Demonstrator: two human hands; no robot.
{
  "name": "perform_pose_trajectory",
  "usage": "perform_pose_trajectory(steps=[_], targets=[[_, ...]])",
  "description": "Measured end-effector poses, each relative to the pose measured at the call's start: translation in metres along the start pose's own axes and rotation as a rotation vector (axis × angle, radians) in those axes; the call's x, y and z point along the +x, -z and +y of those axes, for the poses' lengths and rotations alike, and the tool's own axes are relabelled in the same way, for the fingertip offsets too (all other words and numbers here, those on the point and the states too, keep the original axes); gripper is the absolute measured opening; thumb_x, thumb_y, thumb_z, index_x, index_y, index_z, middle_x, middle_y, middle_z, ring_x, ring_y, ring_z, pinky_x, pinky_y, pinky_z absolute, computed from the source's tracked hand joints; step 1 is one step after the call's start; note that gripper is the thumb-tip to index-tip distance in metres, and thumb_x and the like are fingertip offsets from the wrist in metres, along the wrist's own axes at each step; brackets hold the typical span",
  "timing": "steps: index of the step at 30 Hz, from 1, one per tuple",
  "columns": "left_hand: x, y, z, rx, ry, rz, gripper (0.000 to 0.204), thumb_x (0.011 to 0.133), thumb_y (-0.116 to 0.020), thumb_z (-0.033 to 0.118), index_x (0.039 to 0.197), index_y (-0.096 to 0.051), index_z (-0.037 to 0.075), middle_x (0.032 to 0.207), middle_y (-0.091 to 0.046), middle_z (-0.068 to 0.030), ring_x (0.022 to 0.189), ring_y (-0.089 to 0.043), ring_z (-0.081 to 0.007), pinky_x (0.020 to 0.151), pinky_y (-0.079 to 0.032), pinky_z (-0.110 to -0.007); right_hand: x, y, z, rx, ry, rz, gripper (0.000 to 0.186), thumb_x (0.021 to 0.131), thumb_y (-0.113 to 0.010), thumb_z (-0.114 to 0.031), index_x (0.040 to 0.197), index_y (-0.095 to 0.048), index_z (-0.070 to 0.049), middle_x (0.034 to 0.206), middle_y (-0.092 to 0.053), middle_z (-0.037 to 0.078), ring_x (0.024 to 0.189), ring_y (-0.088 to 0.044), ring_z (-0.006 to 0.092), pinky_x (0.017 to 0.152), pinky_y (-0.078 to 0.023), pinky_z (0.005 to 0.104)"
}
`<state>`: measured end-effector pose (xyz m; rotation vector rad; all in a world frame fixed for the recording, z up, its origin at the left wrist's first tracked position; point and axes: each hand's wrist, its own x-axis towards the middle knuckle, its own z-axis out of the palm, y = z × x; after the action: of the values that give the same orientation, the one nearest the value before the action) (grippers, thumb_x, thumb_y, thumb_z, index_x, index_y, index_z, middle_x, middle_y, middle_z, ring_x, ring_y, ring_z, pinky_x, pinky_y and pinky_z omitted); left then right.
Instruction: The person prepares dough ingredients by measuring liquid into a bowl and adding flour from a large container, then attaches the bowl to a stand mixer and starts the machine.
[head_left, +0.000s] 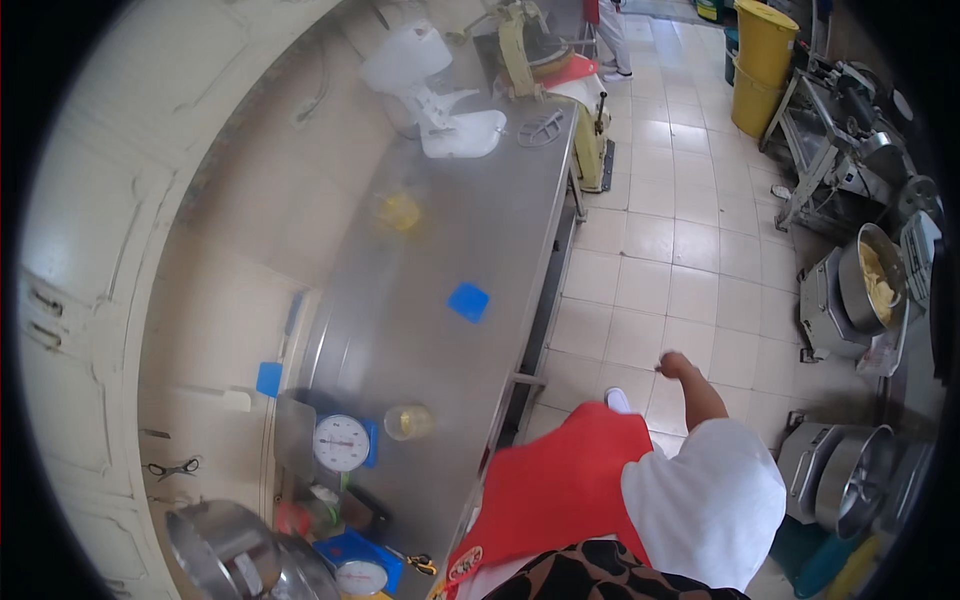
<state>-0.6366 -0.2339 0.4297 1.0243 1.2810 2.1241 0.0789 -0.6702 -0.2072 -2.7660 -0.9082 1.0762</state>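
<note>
My right hand (675, 364) hangs over the tiled floor beside the steel table (390, 350), its fingers curled closed. Nothing shows sticking out of it. My left hand is out of view. Red apron cloth (560, 480) and a white sleeve (710, 500) fill the lower middle. On the table lie a blue scraper (468, 301) and a yellow lump (398, 211), blurred. Nearer to me stands a clear container (408, 422) with something pale yellow in it, beside a dial scale (342, 443).
At right stand mixers with steel bowls; one bowl (858, 275) holds yellow dough. A metal cart (810, 150) and a yellow bin (763, 65) stand farther back. A white stand mixer (462, 132) and a flat beater (541, 128) occupy the table's far end. Another person (613, 45) stands beyond.
</note>
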Motion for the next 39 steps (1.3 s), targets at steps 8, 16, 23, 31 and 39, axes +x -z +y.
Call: perform_pose_trajectory(steps=[8,16,23,31,39], targets=[[-0.093,-0.15,-0.092,-0.074,0.395,-0.203,0.025,0.075,-0.073,0.029,0.071,-0.053,0.015,0.066,-0.042,0.0028,0.06,-0.046,-0.0123,0.057,-0.038,-0.025,0.078,0.23,-0.025,0.426,0.05,0.173,0.049,0.082,-0.073,-0.039,0.114,-0.069,-0.001,0.113,-0.069,0.023,0.108,-0.065,0.0357,0.094,-0.052,0.042],[-0.259,-0.385,-0.242,-0.006,0.767,-0.404,0.038,0.072,-0.077,0.022,0.057,-0.042,0.017,0.058,-0.048,0.0019,0.05,-0.044,-0.0115,0.055,-0.041,-0.027,0.179,0.374,-0.019,0.596,0.107,0.282,0.049,0.086,-0.071,-0.036,0.119,-0.066,-0.001,0.113,-0.069,0.022,0.106,-0.067,0.0334,0.093,-0.052,0.0396],[-0.393,-0.567,-0.369,0.067,0.849,-0.613,0.014,0.076,-0.072,0.014,0.081,-0.064,0.005,0.072,-0.057,-0.0013,0.056,-0.048,-0.0104,0.052,-0.038,-0.027,0.235,0.42,0.054,0.257,-0.104,0.08,0.05,0.085,-0.072,-0.039,0.118,-0.067,-0.001,0.111,-0.07,0.02,0.099,-0.069,0.0342,0.079,-0.058,0.0424],[-0.524,-0.74,-0.395,0.085,0.879,-0.667,0.017,0.077,-0.07,0.01,0.065,-0.058,0.008,0.06,-0.049,0.0016,0.054,-0.045,-0.0103,0.053,-0.033,-0.028,0.366,0.529,0.05,0.376,-0.104,0.289,0.053,0.086,-0.072,-0.04,0.119,-0.065,0.0,0.112,-0.07,0.02,0.103,-0.067,0.0333,0.086,-0.054,0.04],[-0.611,-0.792,-0.428,0.036,0.698,-0.666,0.016,0.085,-0.065,0.013,0.084,-0.065,-0.003,0.08,-0.064,-0.0029,0.071,-0.056,-0.0109,0.066,-0.041,-0.027,0.537,0.67,-0.13,0.279,0.103,0.401,0.049,0.089,-0.067,-0.037,0.119,-0.06,0.001,0.11,-0.069,0.022,0.101,-0.068,0.0365,0.087,-0.054,0.0438]])
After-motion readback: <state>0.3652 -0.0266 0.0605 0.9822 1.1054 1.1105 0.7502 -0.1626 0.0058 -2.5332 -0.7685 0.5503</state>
